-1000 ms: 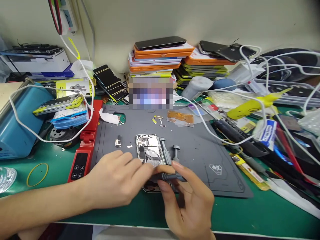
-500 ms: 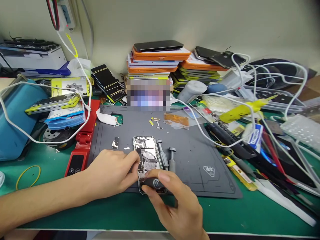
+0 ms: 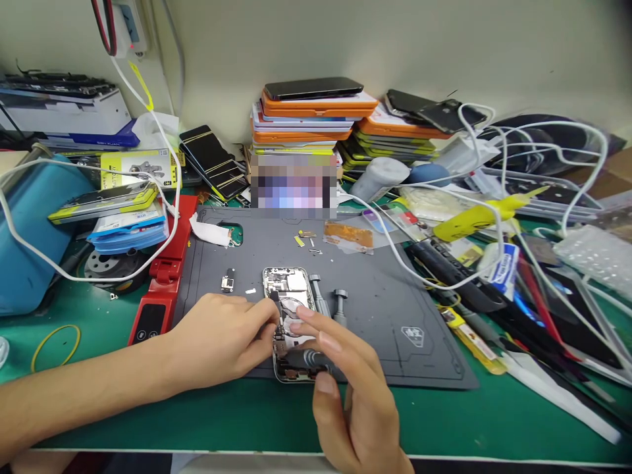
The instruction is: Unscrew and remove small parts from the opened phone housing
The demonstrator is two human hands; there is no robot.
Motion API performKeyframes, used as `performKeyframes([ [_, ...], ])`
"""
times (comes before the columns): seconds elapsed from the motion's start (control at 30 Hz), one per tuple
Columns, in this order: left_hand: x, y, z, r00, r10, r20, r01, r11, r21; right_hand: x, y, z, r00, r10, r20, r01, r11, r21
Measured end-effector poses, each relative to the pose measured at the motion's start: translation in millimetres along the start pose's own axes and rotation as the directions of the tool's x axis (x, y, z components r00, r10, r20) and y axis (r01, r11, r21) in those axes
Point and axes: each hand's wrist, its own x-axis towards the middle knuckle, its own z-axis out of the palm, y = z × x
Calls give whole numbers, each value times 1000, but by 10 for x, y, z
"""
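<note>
An opened phone (image 3: 297, 282) lies on the grey mat with its inner parts bare. At its left edge my left hand (image 3: 222, 336) is closed, its fingertips curled by a dark strip (image 3: 275, 304); what they pinch is hidden. Over the phone's lower half, my right hand (image 3: 363, 375) has a dark grey screwdriver (image 3: 302, 359) between thumb and fingers, the other fingers stretched across the phone. The tip of this screwdriver cannot be seen. Two more grey screwdrivers (image 3: 340, 304) lie just right of the phone. A small metal-and-black part (image 3: 228, 282) sits to its left.
Tiny parts (image 3: 309, 240) and an orange strip (image 3: 348, 236) lie on the mat (image 3: 380, 276). A red device (image 3: 151, 316) borders it at left. Tools, a yellow knife (image 3: 474, 342) and white cables crowd the right. Stacked boxes (image 3: 306, 125) stand behind.
My right thumb has slid right along the screwdriver, and the fingers have stretched out up and left over the phone. My left hand stays nearly in place.
</note>
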Motion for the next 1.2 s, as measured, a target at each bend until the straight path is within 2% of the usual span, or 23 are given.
performKeyframes([
  [0.3,27,3,-88,995,19,95,12,947,-321,-30,17,36,997,32,-77,-34,999,-24],
  [0.4,20,-19,-74,993,60,103,-23,945,-325,-11,2,46,986,99,-136,-108,993,-57],
  [0.5,22,-55,-52,990,82,110,-45,950,-310,22,-27,43,967,162,-199,-157,987,39],
  [0.6,34,-76,-53,989,90,113,-51,949,-310,60,-49,39,957,172,-232,-153,983,100],
  [0.8,39,-45,-97,990,66,124,-24,949,-314,74,-59,58,942,212,-259,-191,976,104],
  [1.03,46,-15,-127,990,25,138,32,916,-399,62,-70,36,925,202,-323,-175,978,109],
  [1.2,60,-2,-139,990,-21,140,70,931,-358,34,-51,53,948,196,-249,-190,981,49],
])
